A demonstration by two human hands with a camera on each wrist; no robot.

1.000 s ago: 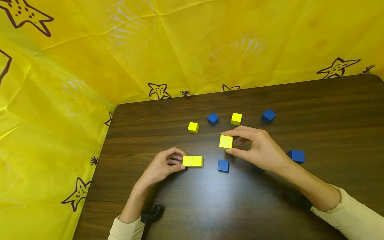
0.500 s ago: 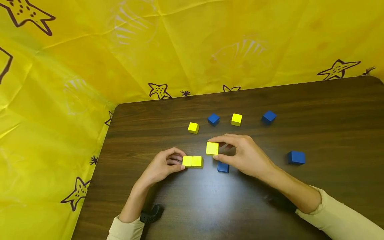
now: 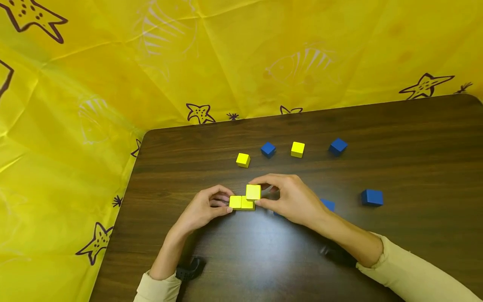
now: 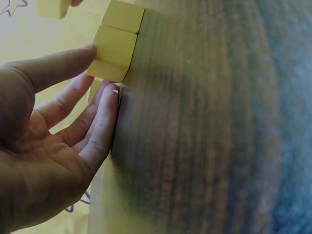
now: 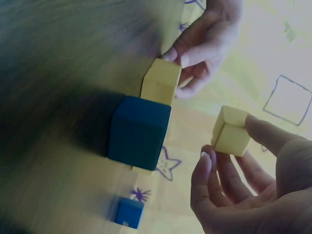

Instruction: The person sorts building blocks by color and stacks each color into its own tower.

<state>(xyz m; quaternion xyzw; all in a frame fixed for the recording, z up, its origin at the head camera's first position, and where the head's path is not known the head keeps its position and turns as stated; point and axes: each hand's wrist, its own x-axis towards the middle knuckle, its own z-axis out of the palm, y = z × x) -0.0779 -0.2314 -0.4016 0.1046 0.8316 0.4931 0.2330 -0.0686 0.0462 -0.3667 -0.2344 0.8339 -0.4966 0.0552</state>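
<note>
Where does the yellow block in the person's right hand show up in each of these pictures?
Head: the held yellow block is slightly right of and below centre, in the right hand.
Left wrist: at the top edge near the left corner, partly cut off.
Right wrist: right of centre, between thumb and fingers.
Shared landmark: the left hand, seen in all three views.

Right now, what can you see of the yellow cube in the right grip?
The cube is yellow, flat-faced, perhaps painted wood. The right grip pinches it in the air above the table, top face toward the head camera. It overlaps the yellow pair there; the right wrist view shows it apart.
</note>
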